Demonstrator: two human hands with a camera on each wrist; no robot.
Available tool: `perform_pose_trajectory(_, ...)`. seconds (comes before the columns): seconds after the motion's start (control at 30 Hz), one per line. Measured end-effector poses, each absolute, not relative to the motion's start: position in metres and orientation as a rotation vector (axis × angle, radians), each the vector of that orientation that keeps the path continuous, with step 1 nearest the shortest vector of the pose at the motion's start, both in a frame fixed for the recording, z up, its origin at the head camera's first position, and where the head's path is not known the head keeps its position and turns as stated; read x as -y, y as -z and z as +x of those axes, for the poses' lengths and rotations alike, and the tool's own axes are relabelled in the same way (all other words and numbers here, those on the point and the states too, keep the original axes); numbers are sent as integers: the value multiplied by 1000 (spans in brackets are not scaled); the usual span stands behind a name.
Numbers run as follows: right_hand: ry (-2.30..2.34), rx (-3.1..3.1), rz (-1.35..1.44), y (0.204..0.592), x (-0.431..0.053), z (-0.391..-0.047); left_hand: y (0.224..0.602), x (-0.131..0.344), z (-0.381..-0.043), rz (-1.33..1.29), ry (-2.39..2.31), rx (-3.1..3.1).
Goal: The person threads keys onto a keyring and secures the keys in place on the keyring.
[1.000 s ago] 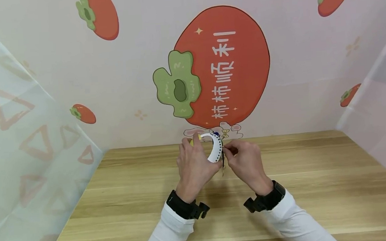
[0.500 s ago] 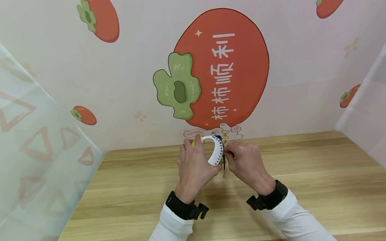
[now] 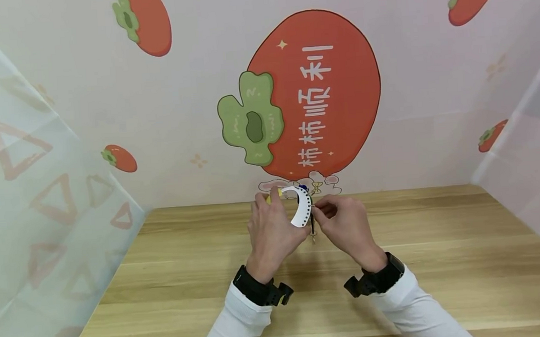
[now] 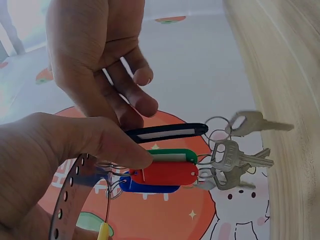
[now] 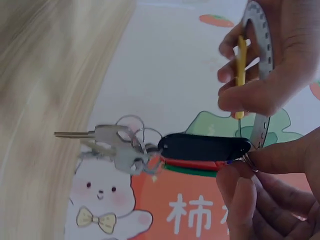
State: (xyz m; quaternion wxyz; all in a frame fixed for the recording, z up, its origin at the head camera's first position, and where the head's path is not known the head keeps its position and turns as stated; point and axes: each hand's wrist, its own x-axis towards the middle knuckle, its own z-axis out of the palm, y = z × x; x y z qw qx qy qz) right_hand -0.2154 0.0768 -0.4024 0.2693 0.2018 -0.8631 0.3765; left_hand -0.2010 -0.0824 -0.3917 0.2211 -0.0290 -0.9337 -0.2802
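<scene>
My left hand [image 3: 274, 230] grips a white curved plate [image 3: 302, 210] with a row of holes along its outer edge. A yellow sleeve [image 5: 241, 75] with a thin wire runs beside the plate, under the left fingers. From the plate hang key tags: a black one [image 5: 205, 147], a red one [image 4: 170, 174], a green one [image 4: 186, 155] and a blue one [image 4: 150, 186]. Several metal keys [image 4: 232, 159] dangle from their far ends. At the black tag's near end, my right hand [image 3: 345, 226] pinches a small metal split ring [image 5: 249, 161], close to the plate's edge.
Below both hands lies a wooden table [image 3: 189, 297]. Behind it stands a pale wall [image 3: 414, 103] printed with red persimmons and a white rabbit. Translucent sheeting [image 3: 36, 213] rises along the left side.
Both hands keep their hold by the plate. Plate and tags dip slightly, then rise again in the picture, as the whole head view shifts a little.
</scene>
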Motion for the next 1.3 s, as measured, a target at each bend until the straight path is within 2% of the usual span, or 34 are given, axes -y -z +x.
perform_pose_trajectory(0.2, -1131, 2340, 491, 402, -77, -213, 390, 81, -201, -63, 771, 2591)
perform_pose_trajectory(0.93, -595, 2206, 769, 406, -77, -214, 392, 83, -199, -141, 711, 2601)
perform_pose_trajectory(1.3, -778, 2276, 578, 406, -71, -213, 393, 81, -201, -71, 773, 2571)
